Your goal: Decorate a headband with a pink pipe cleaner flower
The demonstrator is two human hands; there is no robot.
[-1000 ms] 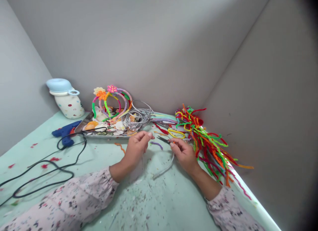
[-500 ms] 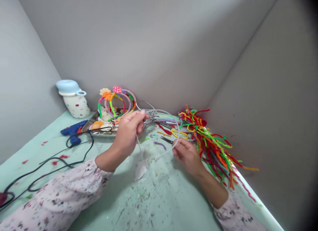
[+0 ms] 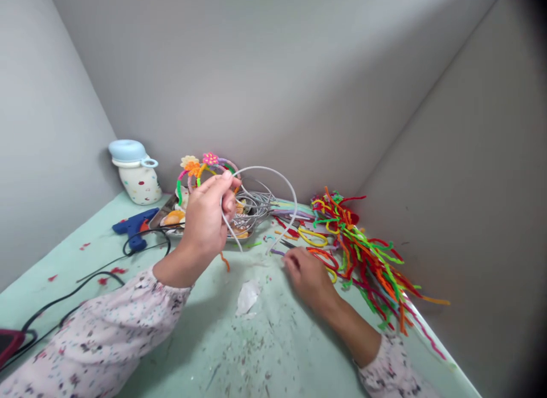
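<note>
My left hand (image 3: 209,212) is closed on a thin grey wire headband (image 3: 294,195), raised above the table with its curve to the right and both ends pointing down. My right hand (image 3: 310,278) is low over the table, right of the headband's ends; its fingers are loosely bent, slightly apart, with nothing seen in them. Just beyond these fingers lie scissors, their dark pointed blades (image 3: 288,244) showing and red-orange loops (image 3: 322,256) behind the hand. A crumpled whitish scrap (image 3: 248,297) lies on the table between my hands.
Behind my left hand, a metal tray (image 3: 171,232) holds finished flower headbands (image 3: 200,164) and a bundle of grey headbands (image 3: 258,207). Colourful pipe cleaners (image 3: 367,255) are heaped at the right edge. A blue glue gun (image 3: 135,227) with a black cord and a white bottle (image 3: 139,181) stand left.
My left hand has lifted the headband up and left. My right hand has drawn back from the scissors, which now lie beyond it.
</note>
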